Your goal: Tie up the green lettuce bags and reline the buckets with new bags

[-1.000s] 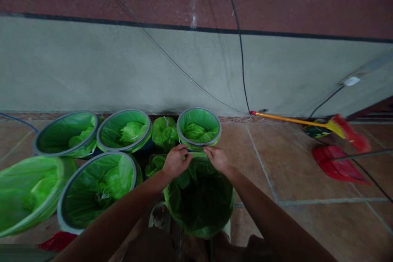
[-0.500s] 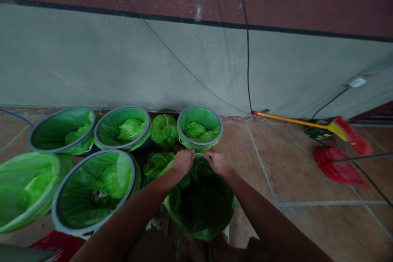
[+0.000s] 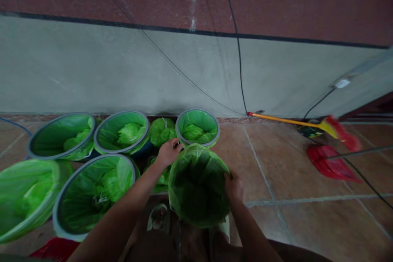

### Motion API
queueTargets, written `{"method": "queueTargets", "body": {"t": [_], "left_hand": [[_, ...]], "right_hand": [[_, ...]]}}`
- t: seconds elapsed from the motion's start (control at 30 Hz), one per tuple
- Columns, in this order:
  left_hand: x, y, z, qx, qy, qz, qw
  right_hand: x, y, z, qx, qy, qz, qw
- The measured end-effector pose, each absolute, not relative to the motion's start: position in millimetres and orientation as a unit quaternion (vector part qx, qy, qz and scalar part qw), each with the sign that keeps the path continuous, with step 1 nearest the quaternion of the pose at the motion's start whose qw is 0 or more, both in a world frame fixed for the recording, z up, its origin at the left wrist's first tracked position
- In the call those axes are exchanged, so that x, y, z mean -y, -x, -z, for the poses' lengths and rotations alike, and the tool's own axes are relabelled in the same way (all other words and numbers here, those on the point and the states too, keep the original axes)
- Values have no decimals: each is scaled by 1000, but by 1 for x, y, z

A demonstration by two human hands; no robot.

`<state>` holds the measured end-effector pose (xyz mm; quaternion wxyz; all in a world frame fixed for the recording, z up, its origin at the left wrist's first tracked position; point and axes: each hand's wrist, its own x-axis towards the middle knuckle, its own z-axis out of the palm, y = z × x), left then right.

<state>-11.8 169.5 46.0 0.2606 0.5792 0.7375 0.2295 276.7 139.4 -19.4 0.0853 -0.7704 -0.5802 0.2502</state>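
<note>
Near centre of the tiled floor [image 3: 307, 221], we've got the bin with the green liner [image 3: 198, 184] between our arms, just in front of the far small bin [image 3: 198, 127] by the wall [image 3: 123, 73].

Left hand [image 3: 168, 152] is at the far-left rim, fingers curled onto the liner edge, pinching film. Right hand [image 3: 233, 186] is on the right side wall, fingers wrapped round the outside; the fingertips are hidden behind the bin, so we can't tell how tight the grip is.

Handling, our read: the liner is thin plastic film, soft, crinkly, semi-translucent, likely slippery and easy to tear if pulled at one point. Nothing shows inside, so it's probably light. It looks stiff enough underneath to hold a round mouth. Best hold is at the rim on opposite sides, where film folds over the edge, not on loose film.

Around it:
- Left, four more round bins: far-left bin [image 3: 61, 137], far-middle bin [image 3: 123, 131], big near bin [image 3: 92, 192], and leftmost bin [image 3: 24, 196] fully wrapped in green. Grey rims, bright green liners bunched inside.
- Loose crumpled green bag [image 3: 164, 131] between the far bins.
- Right, broom with yellow handle [image 3: 288, 120] against the wall, red dustpan [image 3: 331, 166] on the floor, black cables [image 3: 239, 69] down the wall.
- Floor is glossy brown tile with pale grout; the wall is matte grey below, dark red above.
</note>
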Motion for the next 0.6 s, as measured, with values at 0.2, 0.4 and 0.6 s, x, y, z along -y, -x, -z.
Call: {"method": "queueTargets", "body": {"t": [0.2,0.4,0.6], "left_hand": [[-194,-21,-42,-708,-630,-227,225],[-213,-29,-32,-766,-566,-149,265],[-186,-17,-23,-736,-593,-171,277]], "right_hand": [[-170,-257,-13,635,706,-195,247],[-233,-231,-12,693,632,-317,138],[-220,-238,13,743,564,-342,114]]}}
